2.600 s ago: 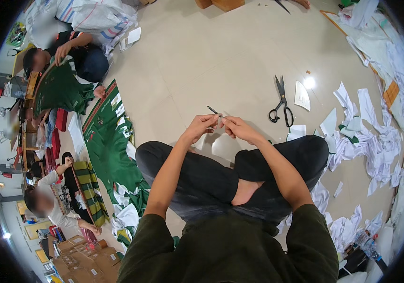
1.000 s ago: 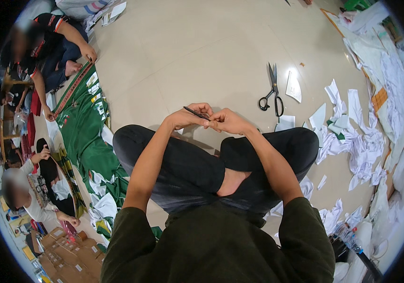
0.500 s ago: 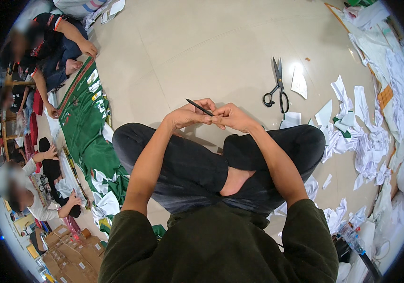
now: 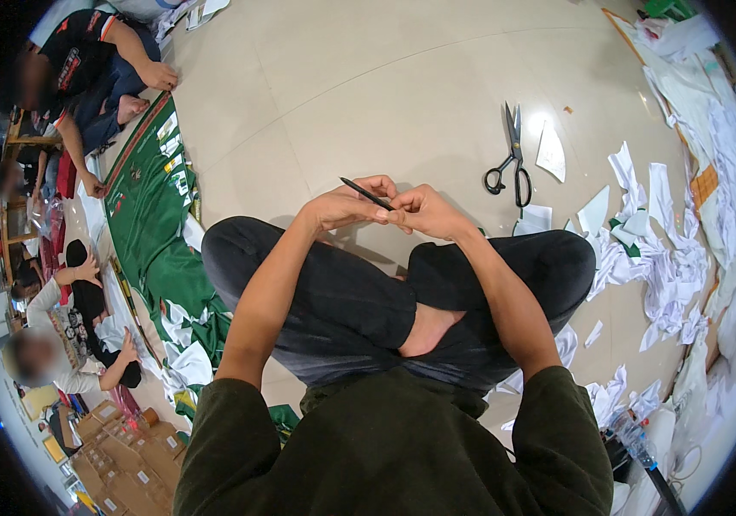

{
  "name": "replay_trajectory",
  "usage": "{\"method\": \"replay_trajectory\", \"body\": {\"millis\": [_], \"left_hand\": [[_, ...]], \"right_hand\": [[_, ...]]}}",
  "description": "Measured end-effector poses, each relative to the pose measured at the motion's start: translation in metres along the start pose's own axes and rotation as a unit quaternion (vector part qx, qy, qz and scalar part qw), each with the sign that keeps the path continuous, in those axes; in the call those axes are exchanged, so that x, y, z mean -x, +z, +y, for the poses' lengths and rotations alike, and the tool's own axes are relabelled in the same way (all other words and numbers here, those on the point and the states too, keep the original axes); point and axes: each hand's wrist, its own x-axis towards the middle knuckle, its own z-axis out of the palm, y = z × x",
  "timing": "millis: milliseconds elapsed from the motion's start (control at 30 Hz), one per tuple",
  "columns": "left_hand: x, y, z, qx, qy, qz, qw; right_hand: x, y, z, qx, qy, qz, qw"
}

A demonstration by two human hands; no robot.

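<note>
Above my crossed legs, both hands meet in the middle of the head view around a thin black pen-like stick [image 4: 360, 190]. My left hand [image 4: 346, 206] has its fingers curled against the stick, whose end points up-left. My right hand [image 4: 424, 211] pinches its lower end, fingertips touching the left ones. Beyond my right knee, black-handled scissors [image 4: 510, 163] lie on the tiled floor [image 4: 325, 95], beside a white cut piece [image 4: 550, 153] and scattered white fabric scraps [image 4: 660, 267].
On the left, a green printed fabric [image 4: 157, 241] lies spread, with a co-worker in black [image 4: 93, 60] holding its upper edge. Another person in white [image 4: 76, 370] handles dark fabric. Cardboard boxes [image 4: 127, 456] sit lower left; white material [image 4: 712, 198] is piled along the right.
Over these seconds the stick has swung from pointing away from me to slanting across my fingers, and my hands have lowered slightly. The upper-left co-worker has leaned onto the green fabric, reaching along its edge.
</note>
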Motion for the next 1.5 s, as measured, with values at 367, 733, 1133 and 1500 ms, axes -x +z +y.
{"method": "replay_trajectory", "body": {"millis": [367,733,1133,1500], "left_hand": [[-0.006,0.004,0.002,-0.021,0.025,0.049,0.998],[-0.012,-0.014,-0.017,-0.154,0.087,0.217,0.960],[-0.036,-0.006,-0.025,-0.229,0.051,0.209,0.949],[-0.029,-0.028,-0.062,-0.566,0.038,0.473,0.675]], "right_hand": [[0.001,-0.010,0.001,0.032,0.013,0.036,0.999],[-0.004,-0.001,0.001,0.100,0.026,0.118,0.988],[0.010,-0.036,0.034,0.241,0.042,0.123,0.962],[0.003,-0.048,0.051,0.375,0.070,0.200,0.902]]}}
